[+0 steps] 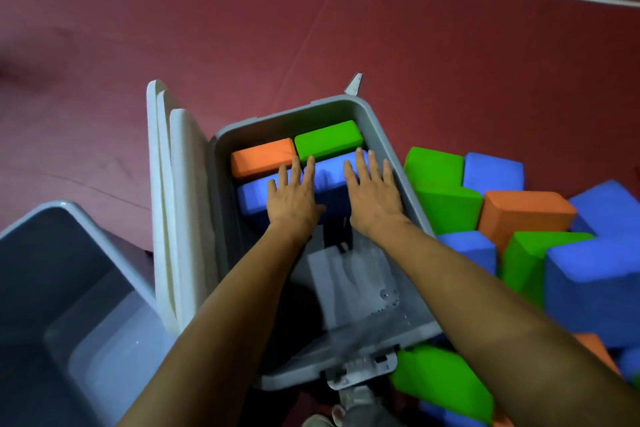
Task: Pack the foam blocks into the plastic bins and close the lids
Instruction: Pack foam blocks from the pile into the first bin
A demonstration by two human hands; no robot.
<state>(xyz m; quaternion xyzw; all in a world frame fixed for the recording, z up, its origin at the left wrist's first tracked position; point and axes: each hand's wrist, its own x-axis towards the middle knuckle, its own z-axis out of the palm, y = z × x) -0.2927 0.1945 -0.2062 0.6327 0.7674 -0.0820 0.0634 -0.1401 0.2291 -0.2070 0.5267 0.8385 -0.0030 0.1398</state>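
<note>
Both the left hand [294,198] and the right hand [372,196] lie flat, fingers straight, pressing a blue block [325,191] down inside the grey bin [398,163]. An orange block [261,157] and a green block [327,140] sit beyond it. Packing looks barely begun: a pile of loose blocks [526,219] waits on the floor [311,28] at right, a second bin [69,288] stands empty, and the lids [183,201] are off.
</note>
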